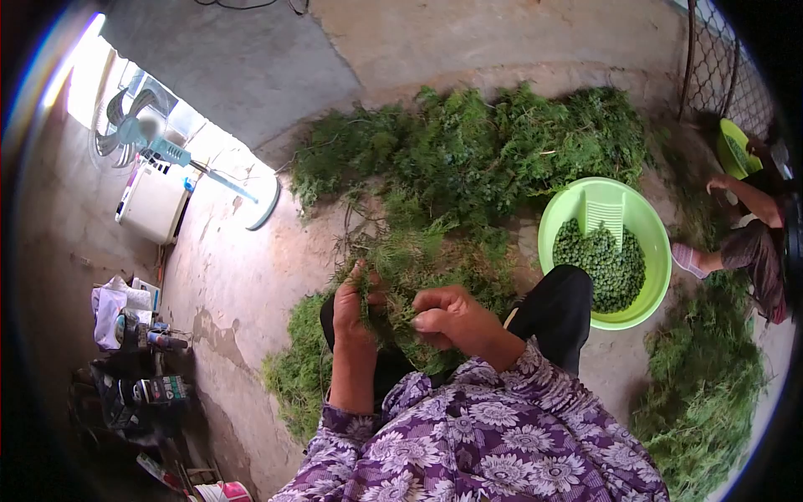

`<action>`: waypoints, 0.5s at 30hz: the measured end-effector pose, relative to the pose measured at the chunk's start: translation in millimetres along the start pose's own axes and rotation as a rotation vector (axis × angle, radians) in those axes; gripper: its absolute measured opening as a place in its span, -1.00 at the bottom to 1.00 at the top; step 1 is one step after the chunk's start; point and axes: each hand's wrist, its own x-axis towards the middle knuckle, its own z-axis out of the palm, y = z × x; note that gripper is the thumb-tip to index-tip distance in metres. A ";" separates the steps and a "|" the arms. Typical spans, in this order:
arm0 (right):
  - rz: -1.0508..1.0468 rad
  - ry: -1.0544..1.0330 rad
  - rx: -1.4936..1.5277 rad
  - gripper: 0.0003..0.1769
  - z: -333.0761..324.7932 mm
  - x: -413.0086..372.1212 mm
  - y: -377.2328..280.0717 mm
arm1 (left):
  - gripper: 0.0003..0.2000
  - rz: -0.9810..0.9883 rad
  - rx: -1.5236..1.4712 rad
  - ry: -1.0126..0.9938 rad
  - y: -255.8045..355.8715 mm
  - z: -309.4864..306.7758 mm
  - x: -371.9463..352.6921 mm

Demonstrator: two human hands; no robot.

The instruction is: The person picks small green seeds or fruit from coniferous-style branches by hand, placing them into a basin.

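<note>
My left hand (350,309) grips a feathery green sprig (393,276) from the left, holding it up over my lap. My right hand (447,318) closes on the same sprig from the right, fingers pinched into its leaves. Both arms wear purple flowered sleeves (468,435). A big heap of the same green sprigs (468,151) lies on the concrete floor beyond my hands. To the right stands a lime green basin (577,209) holding small green pods (600,263).
Another person (749,243) sits at the right edge with a second green bowl (729,142). More greens (703,385) lie at the lower right and under my left arm (297,376). A standing fan (138,134), a white box (152,201) and clutter (134,351) occupy the left.
</note>
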 end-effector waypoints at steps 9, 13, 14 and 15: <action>-0.515 0.561 -0.118 -0.89 -37.5 -50.8 -58.3 | -0.81 0.067 -0.419 -0.282 12.2 -88.8 51.5; -0.649 1.178 -0.611 -0.80 -119.4 -81.5 -67.1 | -0.82 0.113 -0.502 -0.163 18.0 -66.7 38.9; -0.629 1.334 -1.080 -0.80 -143.3 -89.2 -64.8 | -0.81 0.127 -0.459 -0.171 19.0 -68.3 40.3; -0.581 1.454 -1.562 -0.78 -170.0 -97.9 -58.3 | -0.80 0.141 -0.414 -0.178 19.4 -69.3 41.3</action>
